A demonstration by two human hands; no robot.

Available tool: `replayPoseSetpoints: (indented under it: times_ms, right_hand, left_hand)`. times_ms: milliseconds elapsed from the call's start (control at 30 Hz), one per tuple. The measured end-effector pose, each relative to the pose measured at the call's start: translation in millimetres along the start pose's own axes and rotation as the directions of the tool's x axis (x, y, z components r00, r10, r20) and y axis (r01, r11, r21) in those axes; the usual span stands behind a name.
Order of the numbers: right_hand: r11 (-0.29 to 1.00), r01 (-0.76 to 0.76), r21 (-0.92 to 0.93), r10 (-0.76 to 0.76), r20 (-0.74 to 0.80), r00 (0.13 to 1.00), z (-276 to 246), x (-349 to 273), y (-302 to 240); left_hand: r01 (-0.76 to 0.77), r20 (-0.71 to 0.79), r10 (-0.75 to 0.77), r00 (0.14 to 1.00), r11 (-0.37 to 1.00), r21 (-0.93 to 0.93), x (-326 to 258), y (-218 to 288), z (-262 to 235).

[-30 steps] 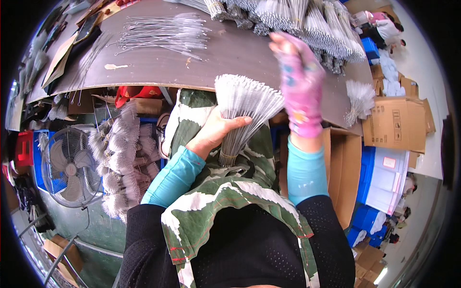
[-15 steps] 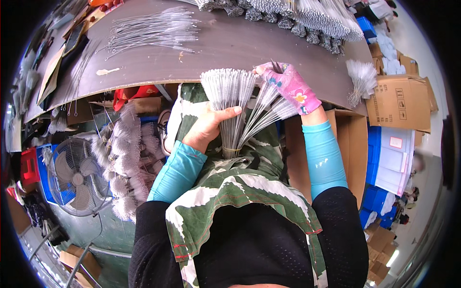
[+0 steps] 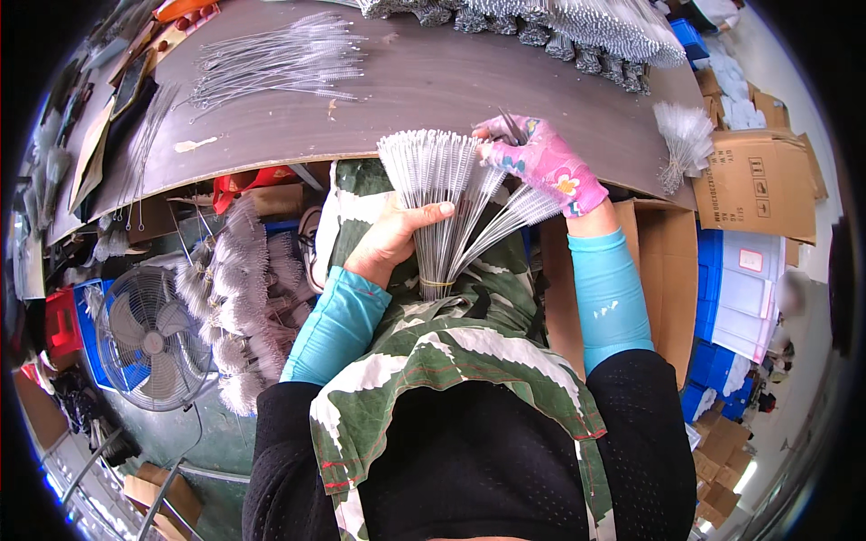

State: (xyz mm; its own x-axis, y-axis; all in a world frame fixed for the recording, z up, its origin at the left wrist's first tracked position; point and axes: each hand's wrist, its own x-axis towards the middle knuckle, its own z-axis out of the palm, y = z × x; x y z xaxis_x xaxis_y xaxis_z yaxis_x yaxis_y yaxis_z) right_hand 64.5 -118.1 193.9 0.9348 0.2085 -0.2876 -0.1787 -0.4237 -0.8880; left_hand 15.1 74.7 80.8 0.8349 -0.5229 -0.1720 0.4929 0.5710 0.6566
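Observation:
A bundle of thin tube brushes (image 3: 422, 171), white bristles up and wire stems down, stands in my lap. A yellowish band (image 3: 437, 287) circles the stems low down. My left hand (image 3: 397, 233) is closed around the bundle's left side, thumb across the front. My right hand (image 3: 537, 162), in a pink flowered glove, is closed at the bristle tips on the bundle's right edge. Out of its grip sticks a dark, pointed metal tool (image 3: 514, 128), mostly hidden. Several separate brushes (image 3: 523, 213) fan out to the right below the glove, their stems still joining the bundle.
Loose brushes (image 3: 280, 63) lie on the brown table (image 3: 271, 131); stacked bundles (image 3: 559, 32) line its far edge. A small bundle (image 3: 681, 144) sits at the table's right end near a carton (image 3: 756, 189). Left below stand a fan (image 3: 155, 338) and hanging brush bundles (image 3: 239, 298).
Some brushes beside my right hand have swung left against the main bundle, narrowing the gap. The right hand has shifted slightly; my left hand keeps its hold. The whole view has tilted a little.

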Motion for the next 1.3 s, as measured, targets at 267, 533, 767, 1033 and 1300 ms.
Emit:
replayPoseSetpoints:
  times_ms: [267,533,767,1033,1300]
  right_hand:
    - [0.985,0.14,0.104,-0.143,0.024,0.989,-3,-2,7]
    - [0.965,0.22,0.142,-0.241,0.161,0.957,-5,1,-4]
    - [0.986,0.164,0.02,-0.165,0.04,0.986,2,-2,-2]
    - [0.972,0.232,0.019,-0.233,0.048,0.971,5,-2,0]
    - [0.989,0.107,-0.1,-0.094,0.131,0.987,0,4,-1]
  left_hand:
    - [0.004,0.035,-0.002,0.999,0.998,-0.068,0,-4,-6]
    - [0.037,0.021,-0.035,0.999,0.991,-0.129,0,-3,-6]
    - [0.009,0.044,-0.007,0.999,0.999,-0.047,0,-4,-6]
    - [0.041,0.066,-0.04,0.997,0.999,-0.01,1,-1,-7]
    - [0.035,0.029,-0.034,0.999,0.999,-0.037,0,0,-4]
